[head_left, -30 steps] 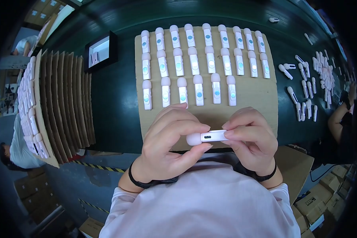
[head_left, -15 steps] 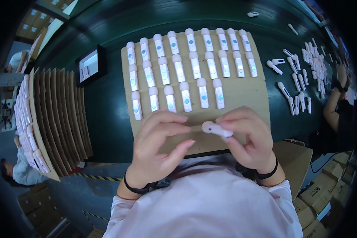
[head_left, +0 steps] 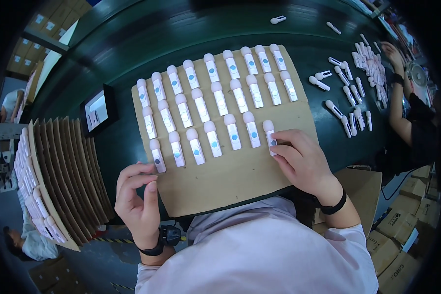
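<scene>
Rows of small white wand-shaped devices (head_left: 214,139) with rounded pinkish heads lie on a brown cardboard sheet (head_left: 225,183). Many carry a blue round spot. At the right end of the nearest row, my right hand (head_left: 304,159) has its fingers and thumb around the last wand-shaped device (head_left: 268,128), which rests on the sheet with its head uncovered. By the sheet's left edge is my left hand (head_left: 139,203), its fingers bent and slightly apart from the thumb, with nothing visible between them. It is beside the row's first wand-shaped device (head_left: 157,156), which has a dark spot.
Loose devices (head_left: 350,93) and a larger pile (head_left: 370,63) lie on the dark green table (head_left: 181,29) at right, near a co-worker's arm (head_left: 399,98). A black-framed box (head_left: 100,110) stands left, beyond stacked cardboard sheets (head_left: 68,171). Cartons (head_left: 394,225) sit lower right.
My right hand has brought the device from in front of my body to the sheet, at the row's right end. My left hand has moved left and nearer to me. The whole view has shifted and turned.
</scene>
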Demonstrator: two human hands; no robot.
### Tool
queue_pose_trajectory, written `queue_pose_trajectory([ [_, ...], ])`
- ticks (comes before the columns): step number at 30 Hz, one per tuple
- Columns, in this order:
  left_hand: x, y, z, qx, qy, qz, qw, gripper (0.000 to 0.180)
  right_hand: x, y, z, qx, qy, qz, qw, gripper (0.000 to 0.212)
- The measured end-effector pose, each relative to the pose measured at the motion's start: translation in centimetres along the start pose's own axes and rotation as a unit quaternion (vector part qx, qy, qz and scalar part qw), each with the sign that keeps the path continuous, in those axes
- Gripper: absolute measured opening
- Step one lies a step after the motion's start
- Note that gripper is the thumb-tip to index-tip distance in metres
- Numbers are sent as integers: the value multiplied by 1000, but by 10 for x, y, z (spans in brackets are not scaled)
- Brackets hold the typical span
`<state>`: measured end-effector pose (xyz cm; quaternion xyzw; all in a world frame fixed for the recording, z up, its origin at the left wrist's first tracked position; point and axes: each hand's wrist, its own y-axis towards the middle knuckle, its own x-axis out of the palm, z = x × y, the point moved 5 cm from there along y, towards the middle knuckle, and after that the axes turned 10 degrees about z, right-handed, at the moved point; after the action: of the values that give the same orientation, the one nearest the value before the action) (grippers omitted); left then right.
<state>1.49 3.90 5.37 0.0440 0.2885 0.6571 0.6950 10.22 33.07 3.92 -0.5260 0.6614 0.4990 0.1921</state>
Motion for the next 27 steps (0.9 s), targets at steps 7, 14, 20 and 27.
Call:
queue_pose_trajectory([
  [7,-14,0,-17,-22,16,32,999,4,5,8,10,0,-43,23,999,21],
  [14,-24,3,-33,-35,25,50,998,3,-18,15,12,29,-18,-24,999,27],
  [20,-26,6,-44,-37,35,63,997,2,-69,58,68,14,-86,11,996,30],
  [27,-26,7,-41,-11,68,62,996,5,-39,160,173,21,-172,-44,984,30],
])
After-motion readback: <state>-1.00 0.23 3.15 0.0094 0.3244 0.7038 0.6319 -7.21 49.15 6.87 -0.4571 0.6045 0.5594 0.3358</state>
